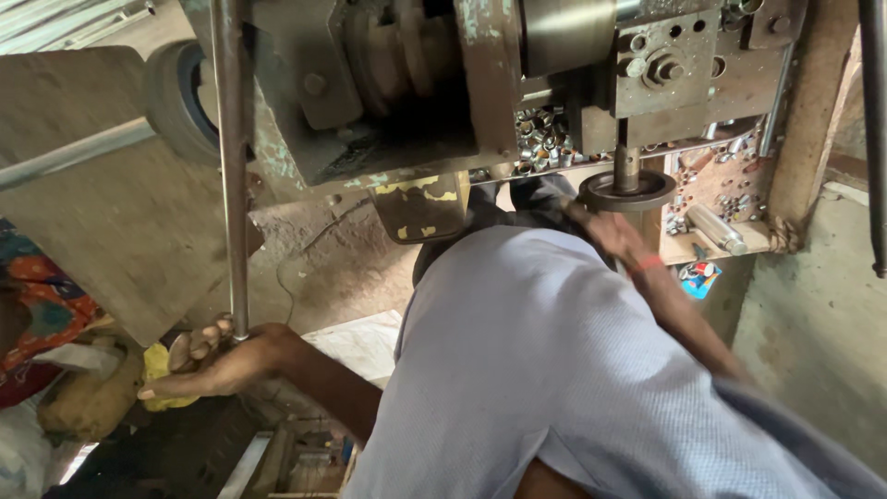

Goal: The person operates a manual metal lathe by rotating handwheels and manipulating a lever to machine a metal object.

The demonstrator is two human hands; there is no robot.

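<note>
— While the left hand (217, 362) sits at the foot of that long metal rod (231, 166), what are its fingers doing?

— They curl loosely around the rod's lower end, with the thumb stretched out flat and away from it. The rod stands nearly upright and runs up past the front of the heavy press machine (517, 83).

— And the right hand (605, 226)?

— It reaches up under the machine, just below the dark round disc (626, 190) on the vertical spindle. It is blurred, so I cannot tell whether its fingers are spread or closed on anything. A red band (649, 263) circles the wrist.

— What else lies near the machine?

— A heap of small shiny metal pieces (543, 139) sits on its bed, left of the spindle. More of them, with a metal cylinder (719, 229), rest on the wooden shelf (688, 248) right of the disc. A black wheel (180, 97) hangs off the machine's left end.
</note>
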